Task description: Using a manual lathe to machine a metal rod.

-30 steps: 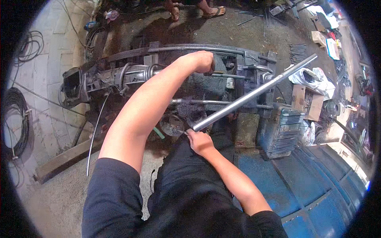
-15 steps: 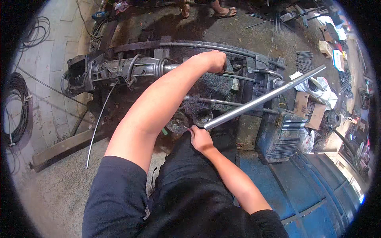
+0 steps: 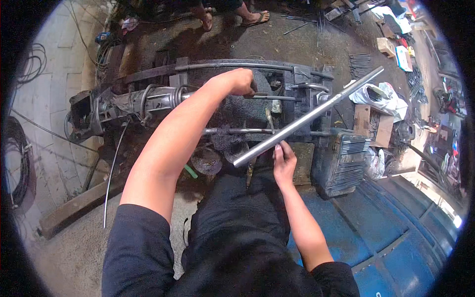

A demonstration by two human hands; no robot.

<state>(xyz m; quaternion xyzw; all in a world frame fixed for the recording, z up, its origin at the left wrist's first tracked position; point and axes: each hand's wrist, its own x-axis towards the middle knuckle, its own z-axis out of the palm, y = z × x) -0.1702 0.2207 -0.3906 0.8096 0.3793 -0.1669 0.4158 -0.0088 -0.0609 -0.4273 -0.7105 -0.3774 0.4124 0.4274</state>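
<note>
My left hand (image 3: 241, 82) is closed in a fist over the middle of a greasy metal machine (image 3: 163, 96). A dark piece shows under its fingers, beside a thin rod (image 3: 277, 98), but what it grips is mostly hidden. A long, shiny metal pipe (image 3: 302, 123) slants across the right part of the machine, its near end free. My right hand (image 3: 284, 162) has bent fingers against the pipe's underside, a short way up from that end. Below the near end, a thin stick-like piece (image 3: 249, 175) points toward my lap, beside a round bowl-like container (image 3: 206, 162).
A box-shaped block with stacked metal rods (image 3: 341, 163) stands at right, by blue panels (image 3: 366, 222). Farther right lie a cardboard box (image 3: 373, 123) and a white sack (image 3: 378, 99). Another person's sandalled foot (image 3: 256, 19) is at the far side. Coiled cables (image 3: 20, 163) lie left.
My right hand has moved right, from the pipe's near end to a spot farther along its underside. My left fist stays over the machine. The view has shifted, moving the scene left.
</note>
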